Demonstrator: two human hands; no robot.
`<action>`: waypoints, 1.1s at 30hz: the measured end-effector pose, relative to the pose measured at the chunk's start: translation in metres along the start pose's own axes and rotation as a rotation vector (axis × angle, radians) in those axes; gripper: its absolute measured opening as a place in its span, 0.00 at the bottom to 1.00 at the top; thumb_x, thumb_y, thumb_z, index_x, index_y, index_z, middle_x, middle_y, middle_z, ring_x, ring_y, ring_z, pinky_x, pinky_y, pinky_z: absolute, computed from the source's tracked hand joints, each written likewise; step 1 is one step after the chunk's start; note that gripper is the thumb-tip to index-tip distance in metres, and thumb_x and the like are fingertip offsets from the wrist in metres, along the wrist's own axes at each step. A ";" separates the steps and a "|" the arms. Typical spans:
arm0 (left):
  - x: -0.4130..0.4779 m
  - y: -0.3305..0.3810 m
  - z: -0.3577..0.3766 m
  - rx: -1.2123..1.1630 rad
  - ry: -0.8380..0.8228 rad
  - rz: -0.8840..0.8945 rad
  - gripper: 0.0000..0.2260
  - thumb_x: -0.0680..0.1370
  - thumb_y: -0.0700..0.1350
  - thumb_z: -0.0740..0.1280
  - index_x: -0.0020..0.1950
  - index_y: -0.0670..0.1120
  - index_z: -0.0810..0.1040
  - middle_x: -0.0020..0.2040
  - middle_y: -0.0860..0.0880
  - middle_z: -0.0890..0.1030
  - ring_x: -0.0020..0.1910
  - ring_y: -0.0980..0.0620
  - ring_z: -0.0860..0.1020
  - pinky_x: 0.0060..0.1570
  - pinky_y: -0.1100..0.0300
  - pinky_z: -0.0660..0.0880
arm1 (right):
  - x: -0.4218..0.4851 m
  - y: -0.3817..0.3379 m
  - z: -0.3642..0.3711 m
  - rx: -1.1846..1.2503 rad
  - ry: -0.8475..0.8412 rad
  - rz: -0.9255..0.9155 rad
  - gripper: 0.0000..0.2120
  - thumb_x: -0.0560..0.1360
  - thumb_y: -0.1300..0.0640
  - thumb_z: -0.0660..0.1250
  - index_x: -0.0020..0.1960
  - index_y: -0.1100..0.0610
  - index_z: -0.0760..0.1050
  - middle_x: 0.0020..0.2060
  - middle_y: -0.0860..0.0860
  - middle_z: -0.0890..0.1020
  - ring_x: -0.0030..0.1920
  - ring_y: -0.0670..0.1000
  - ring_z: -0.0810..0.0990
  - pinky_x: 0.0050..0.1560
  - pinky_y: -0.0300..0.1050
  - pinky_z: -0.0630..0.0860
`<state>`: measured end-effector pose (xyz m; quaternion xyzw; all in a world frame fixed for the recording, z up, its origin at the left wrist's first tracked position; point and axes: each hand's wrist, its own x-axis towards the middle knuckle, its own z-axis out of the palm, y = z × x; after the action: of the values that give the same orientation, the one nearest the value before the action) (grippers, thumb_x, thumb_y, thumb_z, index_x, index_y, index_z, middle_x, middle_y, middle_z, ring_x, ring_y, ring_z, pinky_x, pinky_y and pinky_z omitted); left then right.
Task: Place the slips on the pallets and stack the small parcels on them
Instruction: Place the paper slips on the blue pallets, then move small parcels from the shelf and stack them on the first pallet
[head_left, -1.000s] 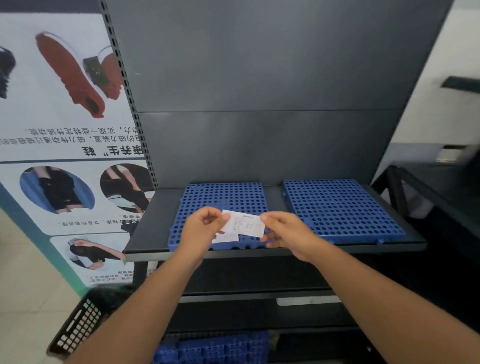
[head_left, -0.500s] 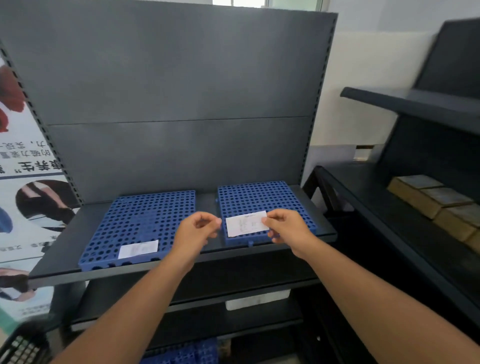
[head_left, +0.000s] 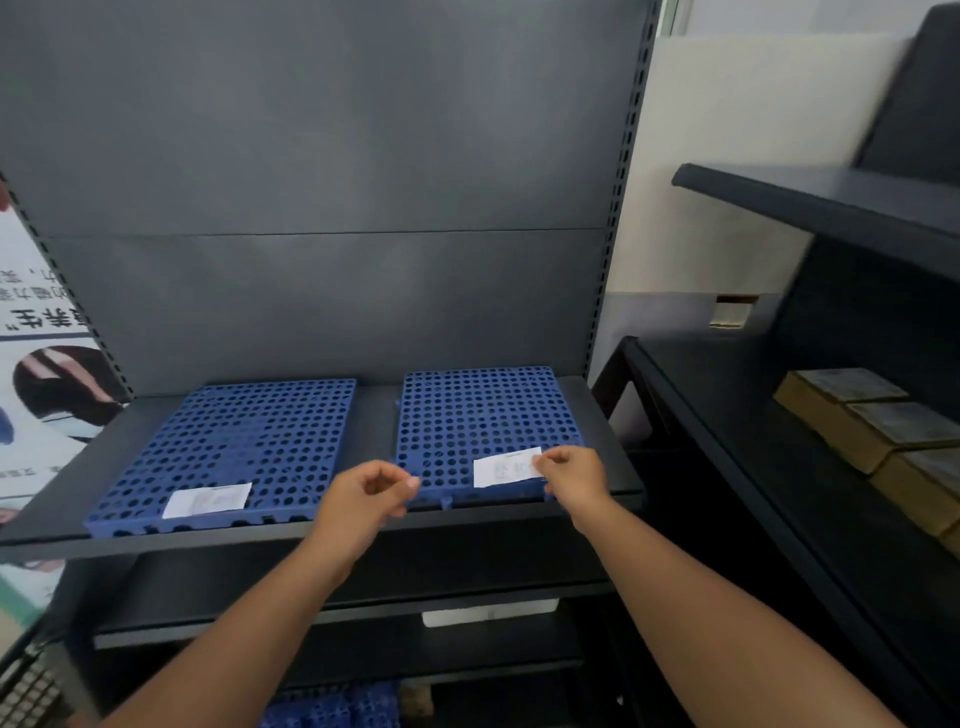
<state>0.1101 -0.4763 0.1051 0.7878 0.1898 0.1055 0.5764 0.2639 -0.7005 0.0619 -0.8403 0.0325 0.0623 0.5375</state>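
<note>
Two blue perforated pallets lie side by side on a dark shelf (head_left: 363, 527). The left pallet (head_left: 244, 447) carries a white slip (head_left: 208, 500) at its front edge. At the front of the right pallet (head_left: 478, 415) my right hand (head_left: 571, 475) pinches the right end of a second white slip (head_left: 506, 466), which lies on or just above the pallet. My left hand (head_left: 366, 496) hovers in front of the gap between the pallets, fingers loosely curled, holding nothing. Several small brown parcels (head_left: 872, 421) sit on the rack at the right.
A dark rack (head_left: 810, 208) with two shelves stands at the right. Lower shelves run below the pallets, with another blue pallet (head_left: 332, 706) at the bottom. A poster (head_left: 36, 374) covers the left wall, and a basket corner (head_left: 26, 691) shows at bottom left.
The first slip was laid on the left pallet. My left hand let go of the second slip, and my right hand carried it to the front of the right pallet. The view swung right.
</note>
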 end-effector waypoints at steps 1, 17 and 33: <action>-0.001 -0.001 0.000 0.001 0.007 -0.001 0.06 0.74 0.49 0.73 0.43 0.47 0.82 0.39 0.50 0.85 0.38 0.54 0.83 0.40 0.60 0.73 | 0.003 0.003 0.004 -0.022 -0.003 0.003 0.08 0.75 0.57 0.70 0.37 0.54 0.79 0.32 0.51 0.82 0.31 0.50 0.79 0.36 0.44 0.76; 0.000 -0.016 -0.022 0.025 -0.014 0.032 0.04 0.74 0.48 0.72 0.43 0.48 0.83 0.40 0.50 0.85 0.39 0.53 0.83 0.40 0.60 0.73 | 0.009 -0.003 0.032 -0.460 0.125 0.046 0.08 0.76 0.46 0.68 0.42 0.49 0.76 0.36 0.47 0.79 0.34 0.49 0.76 0.30 0.42 0.68; 0.026 0.016 0.016 -0.022 -0.301 0.192 0.06 0.74 0.45 0.74 0.43 0.57 0.84 0.43 0.53 0.86 0.41 0.54 0.84 0.44 0.55 0.77 | -0.033 -0.010 -0.041 -0.352 0.299 -0.058 0.09 0.77 0.45 0.66 0.44 0.50 0.75 0.38 0.46 0.80 0.40 0.49 0.79 0.41 0.48 0.78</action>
<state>0.1426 -0.4832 0.1137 0.8028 0.0241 0.0429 0.5942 0.2355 -0.7338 0.0920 -0.9215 0.0763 -0.0735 0.3735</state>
